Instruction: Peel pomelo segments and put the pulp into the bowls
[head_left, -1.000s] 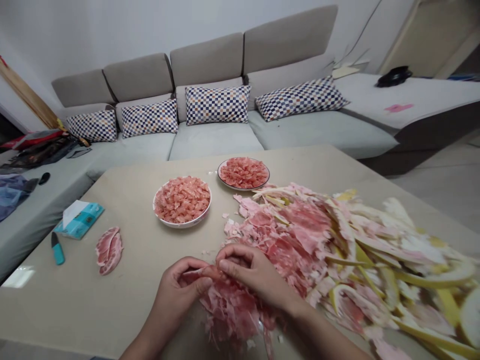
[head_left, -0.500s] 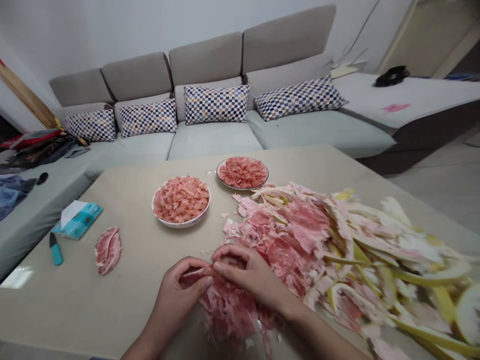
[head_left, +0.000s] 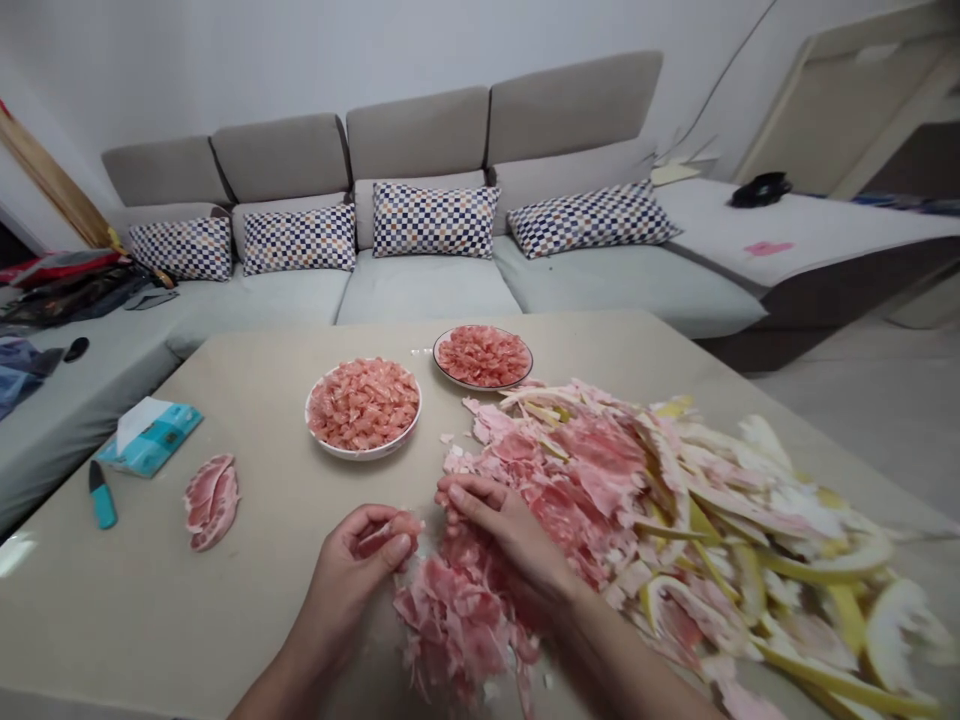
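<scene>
Pink, papery scraps of membrane [head_left: 457, 625] lie heaped on the table [head_left: 292, 520] just below the two hands. Over them the left hand [head_left: 358, 560] pinches a piece of pink pulp [head_left: 403, 526] between thumb and fingers. The right hand [head_left: 504, 525], apart from it, has its fingers curled toward the thumb; it may hold a small bit, but the fingers hide this. To the right spreads a large pile of yellow-green and white peel [head_left: 750, 560], mixed with more pink skin. On the left lie a pink fruit segment [head_left: 211, 502], a teal-handled knife [head_left: 103, 500] and a blue tissue pack [head_left: 150, 437]. Farther off stand a white bowl [head_left: 364, 453] heaped with pulp pieces and, beyond it to the right, a dark-rimmed plate [head_left: 480, 385] of the same. Behind the table, checkered cushions [head_left: 435, 220] rest on a grey sofa [head_left: 420, 290].
</scene>
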